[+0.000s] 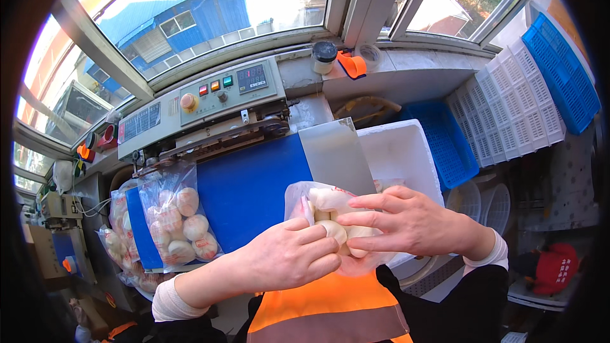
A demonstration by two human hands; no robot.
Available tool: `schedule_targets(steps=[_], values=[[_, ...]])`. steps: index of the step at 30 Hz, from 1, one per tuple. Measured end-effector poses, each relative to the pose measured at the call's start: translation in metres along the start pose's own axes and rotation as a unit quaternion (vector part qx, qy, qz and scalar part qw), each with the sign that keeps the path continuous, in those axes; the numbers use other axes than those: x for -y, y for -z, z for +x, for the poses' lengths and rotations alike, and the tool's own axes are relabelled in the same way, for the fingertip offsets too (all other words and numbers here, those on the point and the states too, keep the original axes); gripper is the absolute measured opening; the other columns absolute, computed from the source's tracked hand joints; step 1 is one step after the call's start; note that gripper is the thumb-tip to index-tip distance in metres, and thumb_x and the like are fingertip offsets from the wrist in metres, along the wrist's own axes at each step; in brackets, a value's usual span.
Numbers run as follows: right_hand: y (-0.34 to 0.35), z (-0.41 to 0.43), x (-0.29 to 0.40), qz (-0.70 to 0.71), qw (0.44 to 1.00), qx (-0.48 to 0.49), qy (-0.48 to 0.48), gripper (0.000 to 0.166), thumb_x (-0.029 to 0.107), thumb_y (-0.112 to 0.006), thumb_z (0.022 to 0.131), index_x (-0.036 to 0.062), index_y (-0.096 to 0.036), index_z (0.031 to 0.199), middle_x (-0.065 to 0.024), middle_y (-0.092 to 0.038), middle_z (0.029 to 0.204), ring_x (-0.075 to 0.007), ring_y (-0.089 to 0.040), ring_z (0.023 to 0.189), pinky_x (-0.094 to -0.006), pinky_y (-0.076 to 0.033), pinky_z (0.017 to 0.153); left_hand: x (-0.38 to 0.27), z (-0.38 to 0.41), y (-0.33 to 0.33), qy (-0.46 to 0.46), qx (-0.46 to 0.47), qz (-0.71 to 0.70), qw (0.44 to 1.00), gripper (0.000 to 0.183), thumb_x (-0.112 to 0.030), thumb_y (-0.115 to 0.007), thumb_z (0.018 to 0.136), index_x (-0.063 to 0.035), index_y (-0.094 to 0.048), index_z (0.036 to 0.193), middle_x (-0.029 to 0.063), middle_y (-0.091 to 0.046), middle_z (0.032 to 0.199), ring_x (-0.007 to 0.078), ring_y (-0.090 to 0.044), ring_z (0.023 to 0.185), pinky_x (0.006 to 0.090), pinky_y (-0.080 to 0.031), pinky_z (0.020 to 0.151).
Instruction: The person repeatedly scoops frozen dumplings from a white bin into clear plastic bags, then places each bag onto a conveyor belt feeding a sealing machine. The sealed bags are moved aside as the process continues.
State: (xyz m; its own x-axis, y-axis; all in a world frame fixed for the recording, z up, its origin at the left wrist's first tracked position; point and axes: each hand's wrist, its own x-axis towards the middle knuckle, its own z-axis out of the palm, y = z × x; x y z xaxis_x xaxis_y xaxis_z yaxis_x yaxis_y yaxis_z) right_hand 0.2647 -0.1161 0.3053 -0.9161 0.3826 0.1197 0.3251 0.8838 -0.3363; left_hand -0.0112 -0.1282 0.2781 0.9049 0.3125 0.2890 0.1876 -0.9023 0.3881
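Before my chest is a clear plastic bag (305, 200) of pale round buns (332, 231), its film bunched and creased. My left hand (298, 252) pinches the left side of this bag, fingers curled. My right hand (410, 221) grips it from the right, its fingers spread over the buns; the thumb's hold is hidden. To the left, a filled bag of buns (183, 224) with red printing lies on the blue conveyor belt (255, 186), its upper end at the band sealing machine (200, 105).
More bagged buns (124, 243) lie beyond the belt's left end. A metal plate (337, 152) adjoins the belt's right end, beside a white foam box (405, 145). A blue basket (441, 138) and stacked white crates (510, 105) stand right. A jar (324, 57) and tape dispenser (351, 64) sit on the sill.
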Motion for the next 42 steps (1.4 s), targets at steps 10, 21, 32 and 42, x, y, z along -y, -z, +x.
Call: schedule_targets(steps=[10,21,32,42], values=[[0.023,-0.017,-0.041,-0.205,0.978,-0.019,-0.047,0.019,0.021,-0.08,0.078,0.0203,-0.063,0.069,-0.0003,-0.054,0.149,-0.0261,-0.038,0.146,-0.046,-0.027,0.122,-0.001,-0.025,0.037,0.22,0.042,0.042,0.974,0.014,-0.023,-0.076,0.079,-0.0155,-0.068,0.088,-0.0035,-0.065,0.076,0.0145,-0.057,0.08,0.0335,-0.037,0.079],[0.023,-0.04,-0.006,-0.063,0.988,0.015,-0.143,0.019,0.022,-0.089,0.067,0.0163,-0.071,0.07,-0.0068,-0.061,0.14,-0.0316,-0.048,0.139,-0.052,-0.038,0.112,-0.015,-0.02,0.043,0.127,0.033,0.098,0.986,0.01,-0.018,-0.075,0.078,-0.0171,-0.066,0.083,-0.0061,-0.066,0.079,0.0147,-0.059,0.103,0.047,-0.023,0.121],[0.03,-0.059,-0.005,-0.102,0.978,-0.054,-0.174,0.017,0.023,-0.087,0.072,0.0115,-0.075,0.076,-0.007,-0.072,0.12,-0.0262,-0.065,0.119,-0.048,-0.051,0.1,0.01,-0.011,0.066,0.166,0.002,0.182,0.969,0.007,-0.011,-0.074,0.077,-0.0149,-0.07,0.081,-0.0042,-0.068,0.086,0.0172,-0.06,0.097,0.0499,-0.026,0.12],[0.016,-0.073,-0.01,-0.062,0.976,-0.064,-0.199,0.015,0.016,-0.089,0.069,0.0114,-0.077,0.076,-0.0075,-0.073,0.117,-0.0275,-0.064,0.118,-0.0451,-0.051,0.095,0.023,-0.03,-0.051,0.262,-0.266,-0.291,0.881,0.062,-0.016,-0.075,0.09,-0.0044,-0.049,0.144,0.0182,-0.055,0.144,0.0338,-0.052,0.136,0.0439,-0.043,0.112]])
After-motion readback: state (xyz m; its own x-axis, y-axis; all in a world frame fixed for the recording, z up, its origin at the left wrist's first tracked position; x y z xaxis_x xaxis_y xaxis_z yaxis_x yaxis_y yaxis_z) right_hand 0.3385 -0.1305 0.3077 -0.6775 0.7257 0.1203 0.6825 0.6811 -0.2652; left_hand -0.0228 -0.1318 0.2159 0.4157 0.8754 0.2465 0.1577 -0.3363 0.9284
